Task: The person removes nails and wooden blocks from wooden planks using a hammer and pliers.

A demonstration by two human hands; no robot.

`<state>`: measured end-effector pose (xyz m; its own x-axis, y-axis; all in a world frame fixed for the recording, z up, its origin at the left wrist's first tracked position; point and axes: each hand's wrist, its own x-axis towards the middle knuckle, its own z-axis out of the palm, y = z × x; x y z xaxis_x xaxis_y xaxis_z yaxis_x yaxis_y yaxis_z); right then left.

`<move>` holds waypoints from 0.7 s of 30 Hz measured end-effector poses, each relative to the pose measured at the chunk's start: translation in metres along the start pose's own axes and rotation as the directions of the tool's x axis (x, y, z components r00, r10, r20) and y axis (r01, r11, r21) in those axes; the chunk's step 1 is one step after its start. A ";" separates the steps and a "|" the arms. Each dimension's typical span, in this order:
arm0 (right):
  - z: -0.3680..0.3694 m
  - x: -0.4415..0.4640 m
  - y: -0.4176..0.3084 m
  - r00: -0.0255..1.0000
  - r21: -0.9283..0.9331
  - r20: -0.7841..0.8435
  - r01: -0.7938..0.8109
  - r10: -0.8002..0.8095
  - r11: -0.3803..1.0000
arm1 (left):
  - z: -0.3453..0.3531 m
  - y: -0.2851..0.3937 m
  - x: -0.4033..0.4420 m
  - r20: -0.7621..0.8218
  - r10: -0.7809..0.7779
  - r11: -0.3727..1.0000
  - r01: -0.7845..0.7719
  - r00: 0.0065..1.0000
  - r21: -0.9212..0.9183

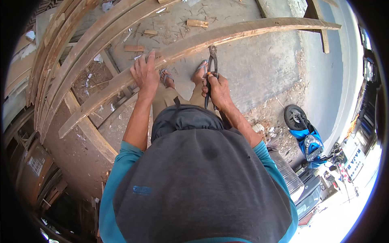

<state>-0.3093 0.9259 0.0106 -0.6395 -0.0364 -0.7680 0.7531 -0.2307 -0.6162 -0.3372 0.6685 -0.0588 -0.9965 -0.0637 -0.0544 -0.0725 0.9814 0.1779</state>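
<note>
Across the upper half of the frame, from the left side to the upper right, lies a curved wooden beam (190, 44). The left hand (146, 75) rests over it left of centre, fingers bent across its far edge; the underside is hidden, so I cannot tell whether it truly clamps the wood. Near the upper centre, the right hand (219, 91) has its fingers closed around the handles of dark metal pincers (212, 53), their head just at the beam's near edge — contact is unclear. The beam should be stiff and rather heavy, dry rather than slippery, perhaps splintery; two well-separated holds on its broad faces would steady it best. The pincers look rigid, compact and hardly fragile, best held low on the handles for leverage. The beam's long axis climbs from lower left, bowing upward and flattening toward the upper right. The pincers stand nearly upright in the frame — head up, handle ends down toward the waist.
</note>
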 end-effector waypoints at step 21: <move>0.036 -0.016 -0.004 0.992 -0.145 0.081 0.106 -0.095 0.984 | -0.057 -0.122 0.053 0.618 0.127 0.961 0.059 0.776 -0.271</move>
<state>-0.3077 0.8922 0.0320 -0.7187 -0.0926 -0.6891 0.6953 -0.0902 -0.7130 -0.3832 0.5352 -0.0273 -0.7560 0.1872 -0.6272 -0.1398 0.8899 0.4342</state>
